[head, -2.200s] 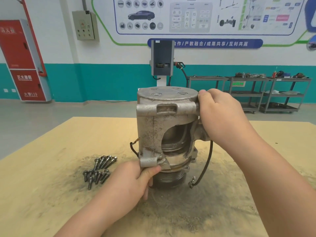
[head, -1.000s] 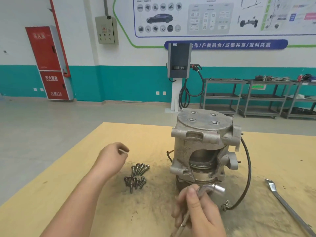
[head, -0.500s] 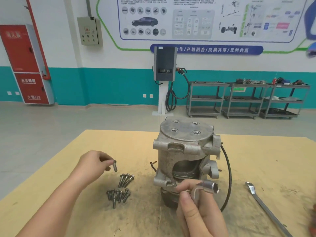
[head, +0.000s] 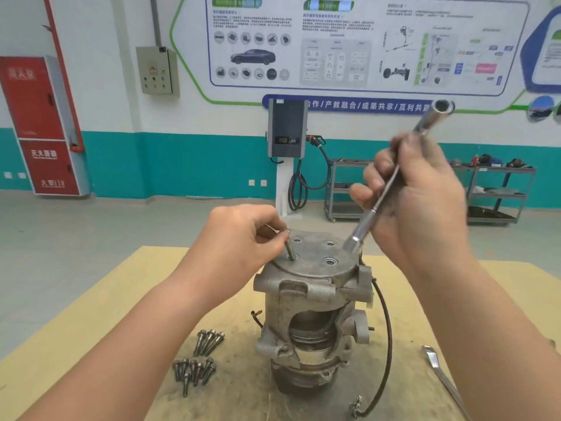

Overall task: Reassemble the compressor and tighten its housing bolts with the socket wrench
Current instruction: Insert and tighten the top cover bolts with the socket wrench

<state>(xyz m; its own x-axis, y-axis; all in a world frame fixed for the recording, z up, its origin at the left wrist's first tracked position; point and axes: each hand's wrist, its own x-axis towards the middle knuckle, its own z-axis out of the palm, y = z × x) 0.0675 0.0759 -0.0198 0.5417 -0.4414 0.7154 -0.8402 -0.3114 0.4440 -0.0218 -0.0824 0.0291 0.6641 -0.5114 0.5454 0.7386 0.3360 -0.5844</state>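
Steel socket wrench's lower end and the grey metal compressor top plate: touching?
Cannot tell. In the head view the socket wrench, held in the right hand, has its lower end overlapping the compressor top plate rim; no gap or contact shows plainly.

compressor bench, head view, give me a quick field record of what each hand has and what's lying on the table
compressor: upright on the table, top plate shows four open bolt holes
left hand: grip on one bolt, thread end down at the near-left hole
right hand: grip on the socket wrench, lower end at the plate's far right edge, open socket end raised
loose bolts: two small clusters on the table, left of the compressor
black cable: hangs down the compressor's right side
flat metal bar: on the table at right
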